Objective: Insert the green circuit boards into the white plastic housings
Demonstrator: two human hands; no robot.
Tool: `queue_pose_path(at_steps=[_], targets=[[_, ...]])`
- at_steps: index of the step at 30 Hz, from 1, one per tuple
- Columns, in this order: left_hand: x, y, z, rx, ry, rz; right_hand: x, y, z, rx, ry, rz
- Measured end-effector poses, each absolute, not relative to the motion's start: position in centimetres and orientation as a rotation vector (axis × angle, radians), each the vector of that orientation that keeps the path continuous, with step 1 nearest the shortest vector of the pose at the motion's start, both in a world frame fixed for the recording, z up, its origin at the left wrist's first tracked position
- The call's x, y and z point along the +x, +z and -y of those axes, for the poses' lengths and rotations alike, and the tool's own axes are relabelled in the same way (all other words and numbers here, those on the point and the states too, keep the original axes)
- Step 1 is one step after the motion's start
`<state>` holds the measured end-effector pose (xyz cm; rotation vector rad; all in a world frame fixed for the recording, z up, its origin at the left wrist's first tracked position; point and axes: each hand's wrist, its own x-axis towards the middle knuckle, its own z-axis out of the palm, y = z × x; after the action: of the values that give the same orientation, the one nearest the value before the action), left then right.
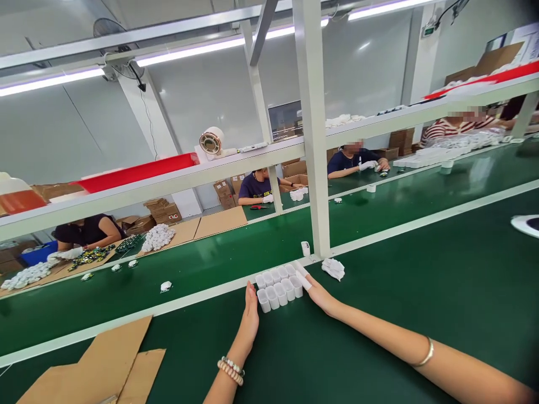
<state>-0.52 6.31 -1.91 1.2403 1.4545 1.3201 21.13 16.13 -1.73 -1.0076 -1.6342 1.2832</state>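
Well, at far left a jug (9,184) on the shelf (252,159) held orange liquid (23,197). On the green table (400,286), the left hand (251,315) stood open, fingers straight and together, at the left end of two rows of small white cups (273,299), whose insides were hard to make out. The right hand (319,293), also unclenched, reached to their right end.

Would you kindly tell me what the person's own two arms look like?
The left wrist wears two beaded bracelets, one whitish, one pinkish-beige. The right forearm wears a shiny, metallic-looking bangle. White finger covers show on that side. No sleeves are visible.
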Motion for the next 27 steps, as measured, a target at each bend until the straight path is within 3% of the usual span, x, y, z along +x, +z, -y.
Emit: queue_pose_path(at_steps=[12, 27], targets=[[0.3, -0.4, -5.7, 1.218, 1.321, -1.182, 21.4, -1.8, -15.1, -0.839, 1.445, 1.582], [-0.5, -2.0, -6.2, 1.549, 1.39, -1.371, 21.2, -5.6, -17.1, -0.52, 1.466, 1.626]])
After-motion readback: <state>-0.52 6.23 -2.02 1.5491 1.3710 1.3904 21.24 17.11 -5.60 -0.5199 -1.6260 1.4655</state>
